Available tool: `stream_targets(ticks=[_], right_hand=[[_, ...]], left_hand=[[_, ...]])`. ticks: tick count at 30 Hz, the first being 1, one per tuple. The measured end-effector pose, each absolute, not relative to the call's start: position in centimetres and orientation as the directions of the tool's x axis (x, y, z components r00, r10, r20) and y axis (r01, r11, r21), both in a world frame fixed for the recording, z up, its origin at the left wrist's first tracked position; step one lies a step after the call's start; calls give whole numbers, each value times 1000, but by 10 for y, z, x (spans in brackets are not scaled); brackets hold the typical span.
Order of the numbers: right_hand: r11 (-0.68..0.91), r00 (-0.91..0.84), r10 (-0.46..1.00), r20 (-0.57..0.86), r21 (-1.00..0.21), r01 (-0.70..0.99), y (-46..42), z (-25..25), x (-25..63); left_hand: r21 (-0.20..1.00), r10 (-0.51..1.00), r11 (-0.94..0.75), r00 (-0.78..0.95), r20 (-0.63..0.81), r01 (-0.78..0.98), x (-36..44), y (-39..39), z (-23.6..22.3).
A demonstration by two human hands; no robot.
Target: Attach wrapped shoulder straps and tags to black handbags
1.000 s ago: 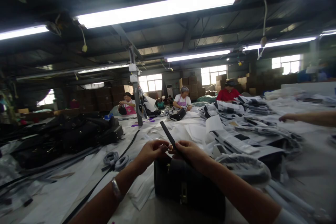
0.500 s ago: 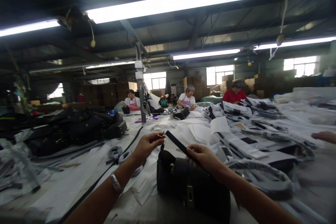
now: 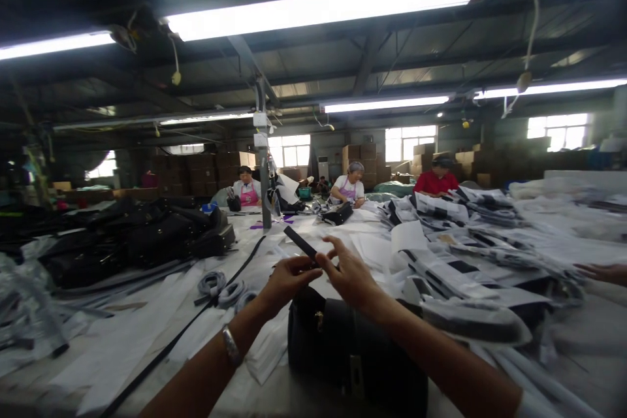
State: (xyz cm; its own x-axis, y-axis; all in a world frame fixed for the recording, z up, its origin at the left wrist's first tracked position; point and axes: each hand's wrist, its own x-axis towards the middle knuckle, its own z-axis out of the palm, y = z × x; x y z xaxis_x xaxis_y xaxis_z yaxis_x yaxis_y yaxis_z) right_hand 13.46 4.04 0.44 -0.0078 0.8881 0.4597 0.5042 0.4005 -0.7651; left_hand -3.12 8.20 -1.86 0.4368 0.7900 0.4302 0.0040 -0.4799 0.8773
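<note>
A black handbag (image 3: 321, 353) with a gold-coloured clasp stands on the paper-strewn table in front of me. Above its left top edge, my left hand (image 3: 289, 282) is closed in a pinch at the small metal fitting by the bag's side; fingers mostly hide the fitting now. My right hand (image 3: 350, 277) grips a black strap (image 3: 300, 243) between thumb and fingers, its other fingers lifted. The strap's flat free end points up and to the left, past my left fingertips. Both hands meet at the strap, so the exact contact there is hidden.
Black bags (image 3: 161, 235) are heaped at the left. Wrapped straps and parts (image 3: 460, 274) cover the right side. Rolled grey straps (image 3: 211, 284) lie left of my forearm. A post (image 3: 265, 189) rises mid-table. Co-workers sit opposite; another person's hand (image 3: 605, 272) reaches in at right.
My right hand has moved left and up, bringing the strap to my left hand. My left hand has lowered slightly, and the metal fitting between its fingers is now hidden.
</note>
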Motion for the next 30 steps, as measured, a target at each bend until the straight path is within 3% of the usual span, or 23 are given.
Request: stream_targets(ticks=[3,5,12,15,16,19,21,25,30], right_hand=[[501,-90,803,589,-588,635,42,10,127],[552,-150,771,620,-531,643,45,14,123],[626,-103,761,641,-682,378,61,67,118],[671,-46,741,670,-735,96,59,109,124],[672,4,738,675,-733,-107,57,121,128],[633,151,750,644,-633,-446,48,140,146],[598,132,784,606,-682,-420,39,133,159],[378,-100,916,388,-919,-110,11,95,181],[318,-195,929,315,-948,-15,-16,58,190]], left_hand=[[869,795,-496,400,456,-4,-28,85,-22],[863,799,-506,374,472,-7,-27,85,-23],[889,821,-457,366,439,-40,-17,76,-20],[903,819,-425,400,412,-60,-10,71,-22],[908,816,-414,415,403,-67,-8,68,-22],[918,817,-387,431,383,-83,-4,57,-19],[906,812,-416,417,409,-81,-3,50,-17],[848,788,-530,364,496,-8,0,40,-18],[796,795,-587,292,532,147,5,34,-21]])
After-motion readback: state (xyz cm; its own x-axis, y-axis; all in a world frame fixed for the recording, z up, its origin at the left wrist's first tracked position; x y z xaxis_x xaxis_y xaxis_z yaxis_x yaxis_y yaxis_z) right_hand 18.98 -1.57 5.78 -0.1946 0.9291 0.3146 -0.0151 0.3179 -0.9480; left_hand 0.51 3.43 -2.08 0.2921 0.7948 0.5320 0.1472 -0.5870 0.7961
